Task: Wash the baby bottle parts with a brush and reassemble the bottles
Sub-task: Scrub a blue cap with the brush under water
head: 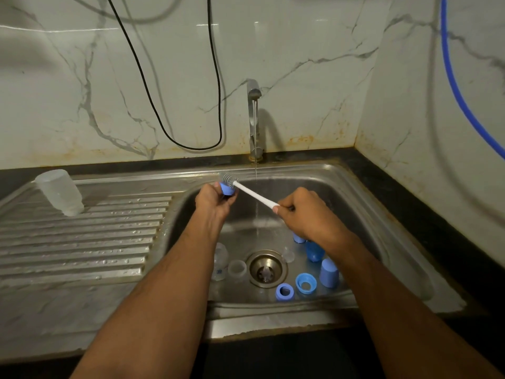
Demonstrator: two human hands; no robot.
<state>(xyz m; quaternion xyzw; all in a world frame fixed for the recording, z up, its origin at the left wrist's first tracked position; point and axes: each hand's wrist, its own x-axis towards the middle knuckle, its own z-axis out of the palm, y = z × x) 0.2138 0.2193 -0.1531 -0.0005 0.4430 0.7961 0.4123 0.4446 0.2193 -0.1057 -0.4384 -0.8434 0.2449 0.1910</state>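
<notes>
My left hand point(211, 202) grips a small blue bottle part point(227, 189) over the back of the sink. My right hand point(306, 214) holds the white handle of a bottle brush point(254, 195), whose grey bristle head sits against the top of that blue part. On the sink floor lie two blue rings point(284, 291) point(306, 283), blue caps point(329, 272) point(314, 251), a clear ring point(237, 268) and a clear bottle point(220, 265) on its side. One clear bottle point(60, 192) stands upside down on the drainboard.
A thin stream of water runs from the tap point(254, 119) into the steel sink point(388, 233), just right of the brush. The drain point(266, 269) is in the middle of the basin. The ribbed drainboard point(82, 242) is wet. A black cable point(175, 105) and blue hose point(459, 91) hang on the wall.
</notes>
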